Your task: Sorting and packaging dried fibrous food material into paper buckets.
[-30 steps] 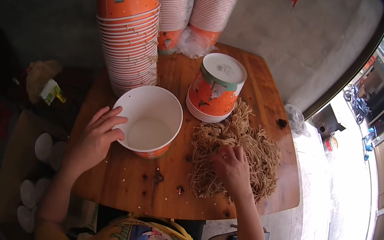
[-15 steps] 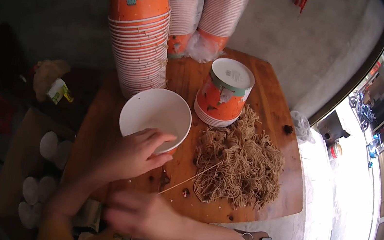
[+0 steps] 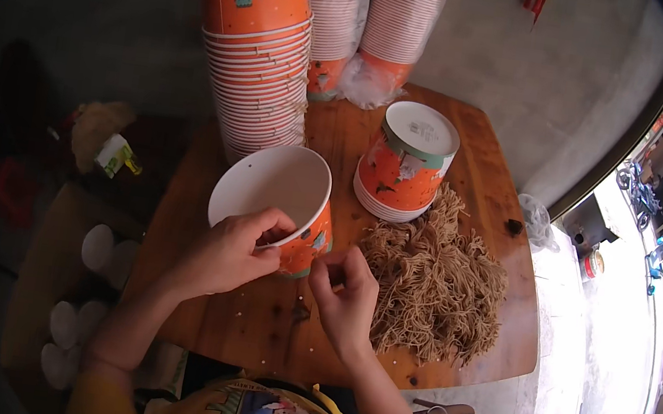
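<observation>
Grey concrete wall (image 3: 505, 54) at the back, bright doorway (image 3: 586, 327) on the right, wooden table (image 3: 222, 323) in front of the person. Open bucket (image 3: 311, 246), orange print outside, white inside, sits near the table's front edge, mouth up and leaning a bit left in view. Left grip (image 3: 232, 254) is closed on the near part of its rim, fingers bent over the edge, thumb outside. Right grip (image 3: 345, 300) is off the rim, just right of the bucket's near side, fingers curled with thumb and index close; can't tell if a strand is pinched there. String pile (image 3: 438, 294), tan and tangled, lies right of the right grip, so that grip sits between bucket and pile. Short upside-down bucket stack (image 3: 404, 171) stands behind the pile. Tall bucket stack (image 3: 256, 78) rises behind the open bucket, bagged stacks (image 3: 405, 18) further back. Lower left: cardboard box (image 3: 47, 269) with white round pieces (image 3: 98, 249).
</observation>
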`<action>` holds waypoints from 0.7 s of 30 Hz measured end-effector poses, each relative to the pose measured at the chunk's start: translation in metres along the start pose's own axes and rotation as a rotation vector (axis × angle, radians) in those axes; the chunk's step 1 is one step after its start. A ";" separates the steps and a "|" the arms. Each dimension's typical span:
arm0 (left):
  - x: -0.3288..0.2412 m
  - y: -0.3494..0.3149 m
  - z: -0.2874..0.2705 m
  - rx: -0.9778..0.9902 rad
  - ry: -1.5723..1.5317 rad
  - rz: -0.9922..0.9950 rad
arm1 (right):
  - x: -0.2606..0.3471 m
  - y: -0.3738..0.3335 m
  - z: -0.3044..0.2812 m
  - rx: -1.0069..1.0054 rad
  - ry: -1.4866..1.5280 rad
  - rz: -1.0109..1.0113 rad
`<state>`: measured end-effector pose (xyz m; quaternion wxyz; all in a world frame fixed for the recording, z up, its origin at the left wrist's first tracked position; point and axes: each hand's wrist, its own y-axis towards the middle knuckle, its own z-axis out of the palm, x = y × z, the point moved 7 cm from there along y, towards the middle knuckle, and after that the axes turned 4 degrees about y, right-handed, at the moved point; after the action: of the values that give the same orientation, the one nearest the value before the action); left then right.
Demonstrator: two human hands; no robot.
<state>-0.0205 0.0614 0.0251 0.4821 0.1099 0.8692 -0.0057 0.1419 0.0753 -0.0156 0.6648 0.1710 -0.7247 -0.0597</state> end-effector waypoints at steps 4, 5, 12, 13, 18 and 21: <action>-0.002 -0.001 0.004 0.000 -0.057 0.021 | 0.007 0.007 0.006 -0.015 -0.136 -0.077; -0.003 0.000 0.006 0.000 -0.055 0.020 | 0.008 0.007 0.006 -0.015 -0.134 -0.077; -0.006 0.004 0.014 0.026 0.034 0.034 | 0.017 0.007 0.001 -0.038 -0.306 -0.153; -0.006 0.005 0.016 0.031 0.033 0.029 | 0.018 0.007 0.000 -0.036 -0.340 -0.173; -0.018 0.010 0.022 0.019 -0.014 0.083 | 0.014 0.005 -0.004 -0.007 -0.291 -0.112; -0.031 0.008 0.022 -0.022 0.167 0.248 | -0.005 0.003 -0.007 0.082 -0.033 0.141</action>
<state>0.0148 0.0611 0.0401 0.4062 0.2113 0.8860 0.0729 0.1482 0.0810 -0.0183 0.6479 0.1456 -0.7475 0.0142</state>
